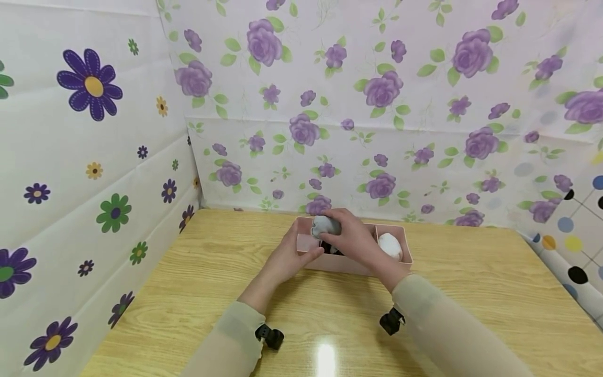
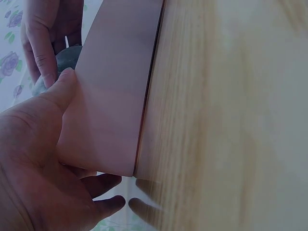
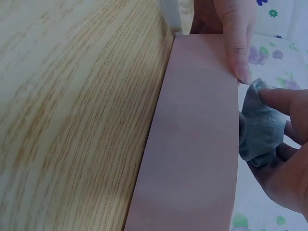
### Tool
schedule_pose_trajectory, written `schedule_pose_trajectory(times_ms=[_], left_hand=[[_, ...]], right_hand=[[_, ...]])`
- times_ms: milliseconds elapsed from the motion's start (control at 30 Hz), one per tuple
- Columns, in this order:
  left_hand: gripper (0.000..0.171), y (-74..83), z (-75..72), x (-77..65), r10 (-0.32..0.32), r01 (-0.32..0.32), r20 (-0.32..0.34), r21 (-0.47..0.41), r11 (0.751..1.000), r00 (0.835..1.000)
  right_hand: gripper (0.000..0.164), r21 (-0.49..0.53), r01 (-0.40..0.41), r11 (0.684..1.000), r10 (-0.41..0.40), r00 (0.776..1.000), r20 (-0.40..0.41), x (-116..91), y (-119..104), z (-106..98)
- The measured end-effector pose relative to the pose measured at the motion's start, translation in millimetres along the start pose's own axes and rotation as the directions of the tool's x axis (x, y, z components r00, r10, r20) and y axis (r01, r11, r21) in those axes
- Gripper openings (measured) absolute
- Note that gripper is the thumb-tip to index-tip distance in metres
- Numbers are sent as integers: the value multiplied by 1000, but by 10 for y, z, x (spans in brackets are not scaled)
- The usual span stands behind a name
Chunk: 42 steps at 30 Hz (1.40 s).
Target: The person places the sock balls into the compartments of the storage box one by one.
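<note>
A long pink divided box (image 1: 339,264) stands on the table, with its left end in my left hand (image 1: 285,257). The thumb lies over the front rim; in the left wrist view the other fingers reach round the box's end. Above the left part of the box, my right hand (image 1: 354,238) pinches a grey rolled-up sock (image 1: 325,226) between thumb and fingers. The right wrist view shows this sock (image 3: 263,127) just beyond the box's rim. A white rolled bundle (image 1: 390,246) sits in the right-end compartment. Something black (image 1: 326,247) lies in the middle part, mostly hidden by my right hand.
The wooden table (image 1: 212,293) extends to both sides and in front of the box. Close behind the box rises a flowered wall covering (image 1: 330,157), and another covering (image 1: 118,157) runs along the left. Small black cameras (image 1: 270,336) are strapped at both wrists.
</note>
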<state>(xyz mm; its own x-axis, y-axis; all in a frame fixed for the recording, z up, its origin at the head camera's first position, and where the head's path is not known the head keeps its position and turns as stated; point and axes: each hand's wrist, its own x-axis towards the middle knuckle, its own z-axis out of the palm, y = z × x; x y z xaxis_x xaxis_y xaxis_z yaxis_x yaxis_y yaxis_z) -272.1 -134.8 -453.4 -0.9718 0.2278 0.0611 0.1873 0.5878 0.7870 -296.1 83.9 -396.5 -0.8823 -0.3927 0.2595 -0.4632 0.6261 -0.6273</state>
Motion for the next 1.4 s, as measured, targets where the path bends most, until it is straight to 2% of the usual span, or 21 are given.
schedule_pose_trajectory(times_ms=[167, 367, 500, 700, 867, 1100, 1400], left_hand=[[115, -1, 12, -16, 1, 0, 8, -31, 1000, 1000], [114, -1, 25, -21, 32, -32, 7, -28, 999, 999], [114, 6, 41, -16, 46, -46, 4, -42, 998, 999], [115, 11, 59, -8, 44, -44, 4, -65, 997, 999], [113, 15, 56, -7, 57, -57, -3, -78, 995, 998], [113, 10, 40, 23, 68, -69, -17, -40, 997, 998], [114, 28, 5, -9, 37, -36, -31, 18, 999, 999]], right_hand=[[62, -9, 0, 1000, 0, 1000, 28, 0, -29, 13], [63, 12, 14, 1000, -15, 999, 41, -26, -22, 2], [62, 29, -16, 999, 15, 999, 36, -43, -1, -17], [62, -25, -59, 998, 60, 998, 28, -58, 36, -51], [63, -42, -58, 997, 60, 998, 29, -73, 27, -94], [62, -82, -46, 996, 47, 999, 7, -116, 66, -179], [61, -118, -60, 991, 58, 998, -24, -229, 104, -314]])
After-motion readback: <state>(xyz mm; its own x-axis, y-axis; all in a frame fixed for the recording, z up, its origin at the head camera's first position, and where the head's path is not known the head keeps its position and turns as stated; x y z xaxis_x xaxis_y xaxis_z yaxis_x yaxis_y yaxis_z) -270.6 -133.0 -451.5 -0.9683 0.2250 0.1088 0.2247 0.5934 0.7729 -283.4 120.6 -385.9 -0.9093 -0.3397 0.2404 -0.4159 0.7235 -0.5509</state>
